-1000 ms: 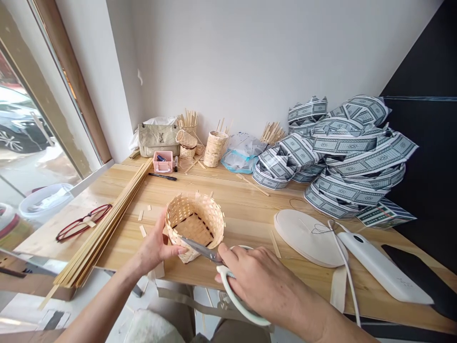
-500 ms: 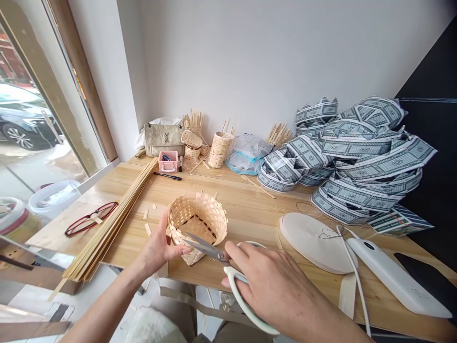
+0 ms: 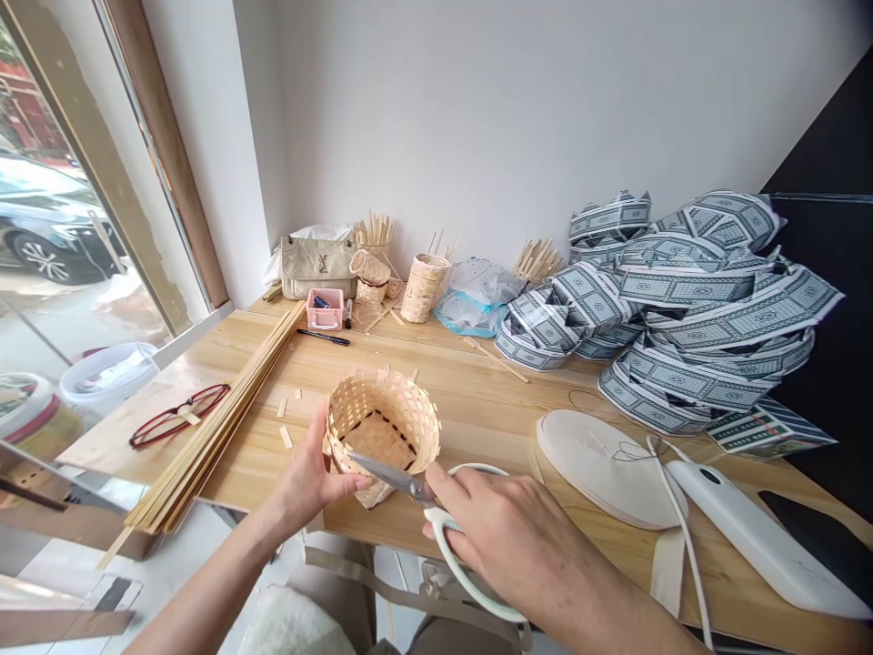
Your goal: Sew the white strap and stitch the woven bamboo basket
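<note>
A woven basket [image 3: 382,414] of pale wooden strips, with a dark line around its inner base, stands at the front edge of the table. My left hand [image 3: 320,468] grips its near left wall, thumb in front and fingers behind. My right hand [image 3: 505,532] is closed on the pale-handled scissors [image 3: 409,484]. Their blades lie at the basket's near rim, pointing left toward my left thumb, and look closed together. Short strip ends stick up along the rim. Small cut pieces [image 3: 285,438] lie on the table left of the basket.
Long wooden strips [image 3: 225,409] and red glasses [image 3: 178,414] lie at left. Behind are a beige handbag [image 3: 319,267], a pink box [image 3: 326,309] and small baskets [image 3: 426,287]. At right are coiled patterned bands [image 3: 709,300], a flat pale roll [image 3: 607,464] and a white device [image 3: 764,537].
The scissor blades, slightly apart before, have come together at the rim. The whole view has shifted slightly; my left hand keeps its hold on the basket.
</note>
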A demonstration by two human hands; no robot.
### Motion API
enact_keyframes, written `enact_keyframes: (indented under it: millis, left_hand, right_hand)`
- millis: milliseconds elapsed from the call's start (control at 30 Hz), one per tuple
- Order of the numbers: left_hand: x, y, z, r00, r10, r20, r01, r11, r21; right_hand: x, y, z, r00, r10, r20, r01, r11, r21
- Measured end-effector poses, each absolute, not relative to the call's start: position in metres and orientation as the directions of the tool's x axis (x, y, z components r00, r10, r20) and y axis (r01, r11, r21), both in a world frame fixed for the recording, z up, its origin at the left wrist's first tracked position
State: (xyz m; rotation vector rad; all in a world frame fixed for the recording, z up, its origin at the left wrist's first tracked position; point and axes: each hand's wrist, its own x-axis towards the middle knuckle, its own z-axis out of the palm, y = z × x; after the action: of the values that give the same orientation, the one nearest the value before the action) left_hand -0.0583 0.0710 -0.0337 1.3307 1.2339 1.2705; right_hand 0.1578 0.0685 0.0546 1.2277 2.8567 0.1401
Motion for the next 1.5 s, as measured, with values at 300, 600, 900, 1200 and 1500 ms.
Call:
enact_keyframes:
  millis: [300,600,900,1200,1500]
  left_hand:
    - [-0.057,0.069,-0.034,-0.061,0.994,0.092,0.138,-0.083,0.987]
    - [-0.05,0.066,-0.039,-0.085,0.983,0.163,0.138,-0.15,0.979]
    - [-0.048,0.065,-0.045,-0.072,0.973,0.219,0.088,-0.213,0.973]
    - [-0.051,0.062,-0.049,-0.096,0.975,0.202,0.181,-0.182,0.967]
    - [-0.048,0.063,-0.042,-0.1,0.978,0.185,0.151,-0.168,0.974]
  right_hand:
    - [0.163,0.066,0.061,-0.602,0.795,-0.068,0.798,0.597,-0.086]
    - [0.157,0.064,0.068,-0.596,0.794,-0.12,0.801,0.577,-0.161]
    - [0.156,0.06,0.062,-0.602,0.788,-0.13,0.798,0.589,-0.129]
    - [0.153,0.061,0.053,-0.656,0.748,-0.103,0.752,0.659,-0.005]
    - [0.158,0.06,0.061,-0.601,0.795,-0.078,0.798,0.592,-0.113]
